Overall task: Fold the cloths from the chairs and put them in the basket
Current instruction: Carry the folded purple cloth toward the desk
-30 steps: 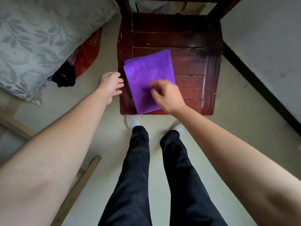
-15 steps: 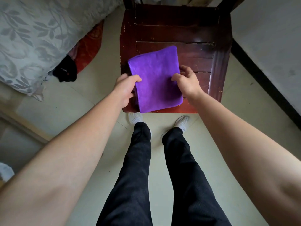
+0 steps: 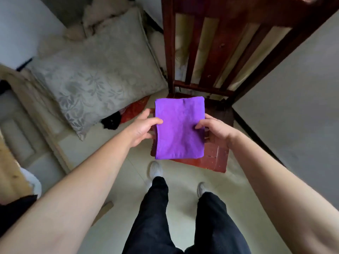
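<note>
A folded purple cloth [image 3: 179, 127] is held flat in the air above the front of the dark red wooden chair [image 3: 214, 158]. My left hand [image 3: 142, 128] grips its left edge, thumb on top and fingers underneath. My right hand [image 3: 215, 132] grips its right edge the same way. The cloth is a neat rectangle and hides most of the chair seat. No basket is in view.
The chair's slatted back [image 3: 220, 52] rises ahead. A grey leaf-patterned pillow [image 3: 95, 77] lies on the floor at left, with a red item [image 3: 134, 109] and a black item [image 3: 111, 121] by it. A wall with a dark skirting runs along the right. My legs and white shoes stand below.
Both hands took the cloth by its side edges and lifted it off the chair seat. The view has tilted up, so the chair back and more of the pillow show.
</note>
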